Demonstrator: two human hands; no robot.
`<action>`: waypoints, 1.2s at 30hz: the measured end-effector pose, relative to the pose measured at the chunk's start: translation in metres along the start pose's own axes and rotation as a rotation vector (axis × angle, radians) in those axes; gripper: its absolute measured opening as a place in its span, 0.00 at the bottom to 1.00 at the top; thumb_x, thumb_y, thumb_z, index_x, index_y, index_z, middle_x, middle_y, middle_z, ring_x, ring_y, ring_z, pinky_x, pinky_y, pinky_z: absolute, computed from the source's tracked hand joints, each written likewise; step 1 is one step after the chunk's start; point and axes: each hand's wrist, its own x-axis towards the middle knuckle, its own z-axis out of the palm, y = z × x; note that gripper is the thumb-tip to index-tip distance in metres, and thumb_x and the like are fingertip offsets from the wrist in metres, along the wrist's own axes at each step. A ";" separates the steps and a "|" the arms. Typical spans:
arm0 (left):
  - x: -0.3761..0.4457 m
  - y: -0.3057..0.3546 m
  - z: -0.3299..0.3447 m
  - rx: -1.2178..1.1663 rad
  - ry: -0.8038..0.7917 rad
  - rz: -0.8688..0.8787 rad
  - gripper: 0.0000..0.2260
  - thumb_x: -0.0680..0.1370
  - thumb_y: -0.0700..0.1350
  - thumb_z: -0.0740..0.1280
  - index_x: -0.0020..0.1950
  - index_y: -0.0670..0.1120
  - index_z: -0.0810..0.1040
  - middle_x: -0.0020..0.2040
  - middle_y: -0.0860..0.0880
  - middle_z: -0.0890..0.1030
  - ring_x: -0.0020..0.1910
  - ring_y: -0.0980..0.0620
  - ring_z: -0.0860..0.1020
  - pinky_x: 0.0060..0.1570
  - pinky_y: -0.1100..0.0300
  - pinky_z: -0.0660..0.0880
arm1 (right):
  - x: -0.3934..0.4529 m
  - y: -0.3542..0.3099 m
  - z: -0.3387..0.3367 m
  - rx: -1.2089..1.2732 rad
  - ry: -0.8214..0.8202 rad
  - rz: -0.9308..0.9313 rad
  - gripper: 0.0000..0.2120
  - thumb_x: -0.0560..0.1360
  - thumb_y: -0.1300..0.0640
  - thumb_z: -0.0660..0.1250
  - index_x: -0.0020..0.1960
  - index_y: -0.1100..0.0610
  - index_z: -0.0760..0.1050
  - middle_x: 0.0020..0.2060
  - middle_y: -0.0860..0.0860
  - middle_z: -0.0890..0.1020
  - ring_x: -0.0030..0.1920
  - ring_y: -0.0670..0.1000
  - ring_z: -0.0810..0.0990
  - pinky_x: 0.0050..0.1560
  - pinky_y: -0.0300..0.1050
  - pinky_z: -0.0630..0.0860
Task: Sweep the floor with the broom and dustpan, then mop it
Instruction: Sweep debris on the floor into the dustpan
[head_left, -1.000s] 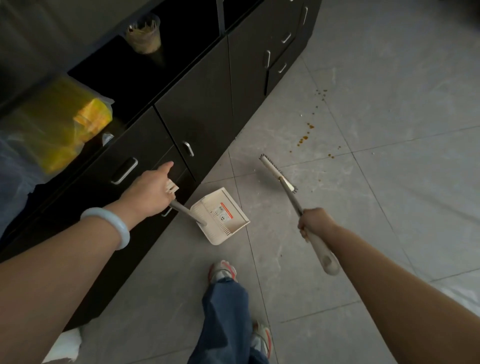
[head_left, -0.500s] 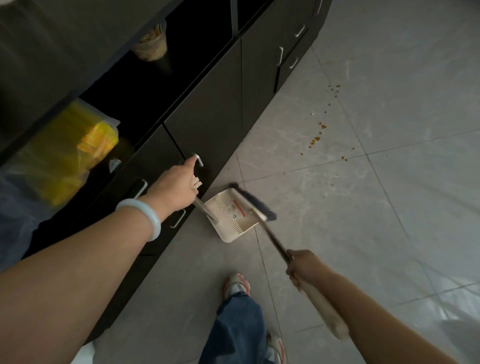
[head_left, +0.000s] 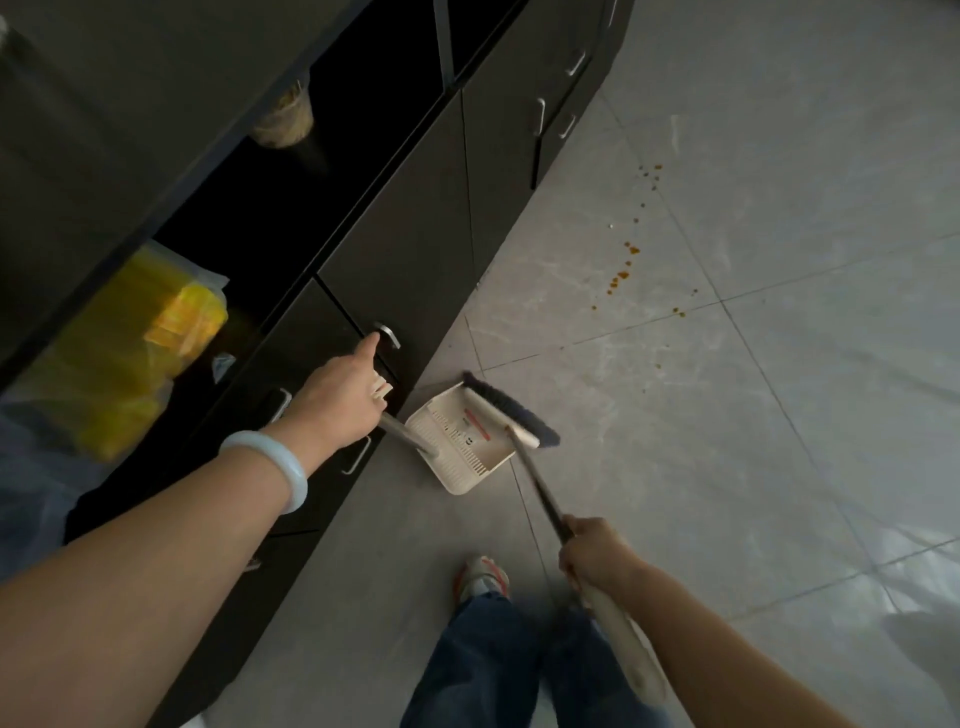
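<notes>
My left hand grips the handle of a cream dustpan, its index finger stretched out; the pan hangs low over the grey tile floor beside the black cabinets. My right hand grips the long handle of the broom. The broom head, cream with dark bristles, lies across the dustpan's far edge. Small orange-brown crumbs are scattered on the tiles farther ahead and to the right.
Black cabinets with metal handles run along the left. An open shelf holds a yellow bag and a cup. My jeans leg and a sneaker stand below the dustpan.
The broom head has swung from the open floor on the right over to the dustpan's edge. Both hands and the dustpan have moved forward along the cabinets, closer to the crumbs.
</notes>
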 end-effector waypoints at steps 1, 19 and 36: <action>0.001 -0.002 0.000 -0.003 0.008 0.000 0.36 0.77 0.44 0.69 0.78 0.51 0.51 0.62 0.43 0.77 0.59 0.45 0.78 0.53 0.51 0.78 | -0.009 0.005 0.000 0.004 -0.014 -0.028 0.15 0.67 0.69 0.64 0.51 0.60 0.80 0.31 0.54 0.79 0.32 0.53 0.78 0.34 0.47 0.78; -0.035 -0.070 0.015 -0.228 0.024 -0.264 0.37 0.75 0.42 0.70 0.79 0.51 0.53 0.59 0.43 0.79 0.57 0.46 0.79 0.56 0.49 0.78 | 0.100 -0.124 -0.082 -0.088 0.156 -0.139 0.16 0.73 0.67 0.58 0.59 0.67 0.74 0.29 0.58 0.78 0.20 0.52 0.76 0.22 0.40 0.73; -0.020 -0.082 0.004 -0.281 -0.047 -0.168 0.38 0.75 0.42 0.71 0.78 0.52 0.54 0.59 0.49 0.81 0.56 0.50 0.79 0.59 0.51 0.77 | -0.012 -0.049 -0.088 -0.176 0.065 -0.156 0.27 0.69 0.70 0.63 0.63 0.49 0.76 0.23 0.47 0.77 0.20 0.43 0.74 0.24 0.33 0.71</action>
